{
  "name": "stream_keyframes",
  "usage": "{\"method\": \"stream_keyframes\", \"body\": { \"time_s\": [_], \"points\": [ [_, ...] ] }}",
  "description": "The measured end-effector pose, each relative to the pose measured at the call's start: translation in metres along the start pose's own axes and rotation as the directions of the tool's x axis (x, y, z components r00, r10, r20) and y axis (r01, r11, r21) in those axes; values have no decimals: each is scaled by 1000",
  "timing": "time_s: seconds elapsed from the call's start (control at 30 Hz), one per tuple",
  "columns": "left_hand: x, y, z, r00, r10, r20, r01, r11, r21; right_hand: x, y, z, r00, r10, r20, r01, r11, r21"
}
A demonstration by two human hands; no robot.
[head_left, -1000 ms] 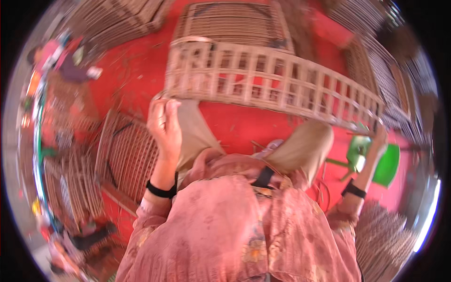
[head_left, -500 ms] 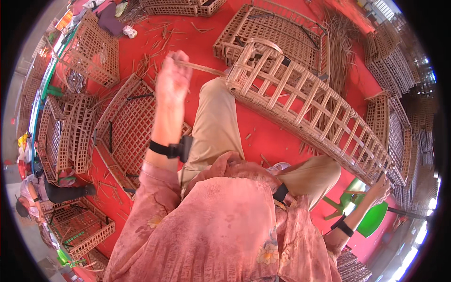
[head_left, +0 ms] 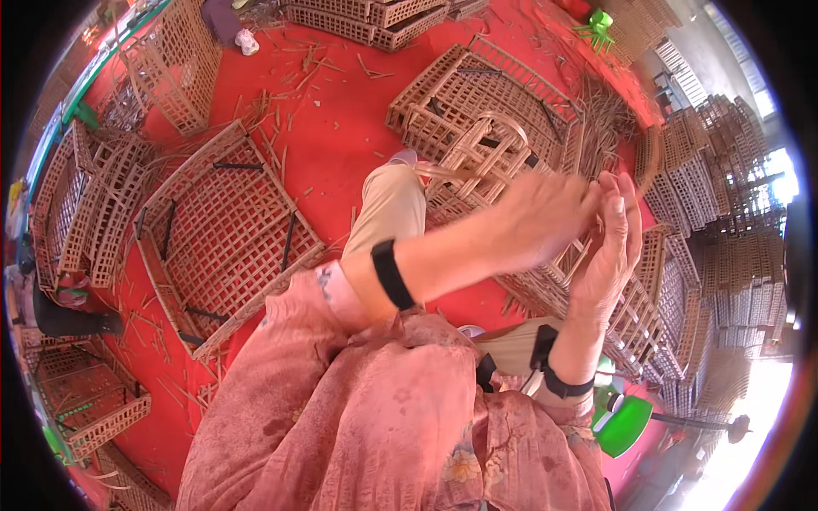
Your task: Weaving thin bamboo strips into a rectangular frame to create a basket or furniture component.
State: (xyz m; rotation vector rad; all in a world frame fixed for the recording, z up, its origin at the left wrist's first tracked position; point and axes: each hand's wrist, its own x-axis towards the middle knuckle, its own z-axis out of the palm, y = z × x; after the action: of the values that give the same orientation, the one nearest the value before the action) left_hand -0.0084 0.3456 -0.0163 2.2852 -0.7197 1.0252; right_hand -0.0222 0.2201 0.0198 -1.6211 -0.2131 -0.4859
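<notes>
My left hand (head_left: 554,213) reaches across to the right, fingers curled and slightly blurred, right against the fingertips of my right hand. What it holds is hidden. My right hand (head_left: 609,238) is raised with its fingers stretched upward. Beneath both hands lies a long woven rattan piece (head_left: 554,285) with open slats and a rounded loop at its far end, slanting across my lap and partly covered by my arms. A curved brown strip (head_left: 654,162) shows just beyond my fingertips; whether a hand holds it I cannot tell.
A woven lattice tray (head_left: 234,243) with black bands lies on the red floor at left. Another basket frame (head_left: 490,81) stands ahead, beside loose strips (head_left: 609,111). Stacked baskets (head_left: 707,162) rise at right. A green chair (head_left: 625,426) is near my right elbow.
My left hand has swung from the far left, where it pulled a cane strip taut, across to my right hand. My right hand has left the rattan piece's near end and risen.
</notes>
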Motion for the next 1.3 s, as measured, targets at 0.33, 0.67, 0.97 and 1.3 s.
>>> {"method": "stream_keyframes", "body": {
  "time_s": [0.33,0.67,0.97,1.3],
  "points": [
    [-75,-52,-91,760,-646,70,503,516,-693,8,33,-53,948,314,-54,-238,810,536],
    [-178,-242,-132,437,-898,50,-1,-57,-998,42,57,-80,905,398,150,-367,554,747],
    [-255,-319,-100,123,-969,214,-340,-244,-908,40,39,-25,895,430,120,-441,811,385],
    [-185,-245,-127,248,-817,-521,688,527,-499,-28,38,97,827,380,413,-437,898,48]
  ]
}}
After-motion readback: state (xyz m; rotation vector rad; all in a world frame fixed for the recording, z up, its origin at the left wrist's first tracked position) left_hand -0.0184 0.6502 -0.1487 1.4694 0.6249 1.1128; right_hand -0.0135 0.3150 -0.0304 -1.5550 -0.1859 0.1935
